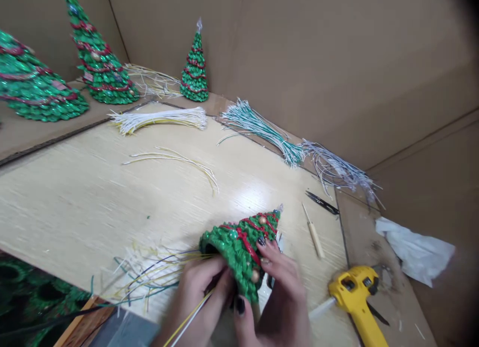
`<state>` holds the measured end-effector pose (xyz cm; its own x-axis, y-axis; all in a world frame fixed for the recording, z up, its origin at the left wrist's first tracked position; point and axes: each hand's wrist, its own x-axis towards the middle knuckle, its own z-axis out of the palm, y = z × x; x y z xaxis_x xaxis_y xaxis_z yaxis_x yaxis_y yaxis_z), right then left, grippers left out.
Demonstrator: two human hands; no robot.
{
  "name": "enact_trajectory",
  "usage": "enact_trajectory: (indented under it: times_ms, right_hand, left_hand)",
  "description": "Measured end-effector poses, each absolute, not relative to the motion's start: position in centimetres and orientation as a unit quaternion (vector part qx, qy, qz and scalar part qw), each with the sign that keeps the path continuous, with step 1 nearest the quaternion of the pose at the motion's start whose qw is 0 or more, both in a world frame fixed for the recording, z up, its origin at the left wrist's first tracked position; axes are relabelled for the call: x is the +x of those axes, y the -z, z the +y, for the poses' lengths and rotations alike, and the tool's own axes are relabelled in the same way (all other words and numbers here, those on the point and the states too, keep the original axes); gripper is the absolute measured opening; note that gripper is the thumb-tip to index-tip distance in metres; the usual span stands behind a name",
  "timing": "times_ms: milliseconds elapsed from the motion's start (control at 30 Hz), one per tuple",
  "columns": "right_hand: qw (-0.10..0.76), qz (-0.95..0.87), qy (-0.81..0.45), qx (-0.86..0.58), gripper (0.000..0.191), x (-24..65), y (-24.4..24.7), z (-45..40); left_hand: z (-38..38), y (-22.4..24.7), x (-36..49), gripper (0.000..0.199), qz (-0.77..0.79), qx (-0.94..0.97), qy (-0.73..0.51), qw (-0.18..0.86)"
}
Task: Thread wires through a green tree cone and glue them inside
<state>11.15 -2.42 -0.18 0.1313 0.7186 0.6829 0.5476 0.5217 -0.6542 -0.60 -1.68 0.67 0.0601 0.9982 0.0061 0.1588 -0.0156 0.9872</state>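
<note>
"While work goes on at the worktop (pixel 93 207), what is being held?"

"A small green cone tree (pixel 239 249), its glittery, knobbed skin banded in red, lying on its side near the worktop's front edge. Its long axis runs from the hollow base, low on the left, up to the tip on the right."

"Which hand is nearer the tip?"

"The right hand (pixel 280 294); its fingers (pixel 273 257) wrap the tree's flank. The left hand (pixel 198 292) curls closed around the base end, with thin wires (pixel 149 277) fanning leftward."
</note>
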Motion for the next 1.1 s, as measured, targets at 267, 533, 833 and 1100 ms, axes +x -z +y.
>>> enact_trajectory:
  times_ms: [267, 533, 833, 1100]
  right_hand:
    - [0.57, -0.677, -0.067, -0.46, 0.034, 11.6, 0.1, -2.8]
    - [0.555, -0.692, -0.032, -0.46, 0.03, 11.6, -0.5, -2.7]
    - [0.579, -0.671, -0.061, -0.459, 0.03, 11.3, 0.4, -2.8]
    - [0.569, -0.683, -0.091, -0.449, 0.017, 11.7, 0.3, -2.2]
  left_hand:
    - [-1.6, -0.3, -0.3, 0.043, 0.488, 0.53, -0.468, 0.513]
    - [-1.5, -0.4, -0.4, 0.037, 0.468, 0.542, -0.48, 0.507]
    - [-0.8, 1.6, -0.1, 0.031, 0.414, 0.492, -0.521, 0.562]
    - [-0.5, 1.7, 0.0, 0.039, 0.41, 0.507, -0.539, 0.532]
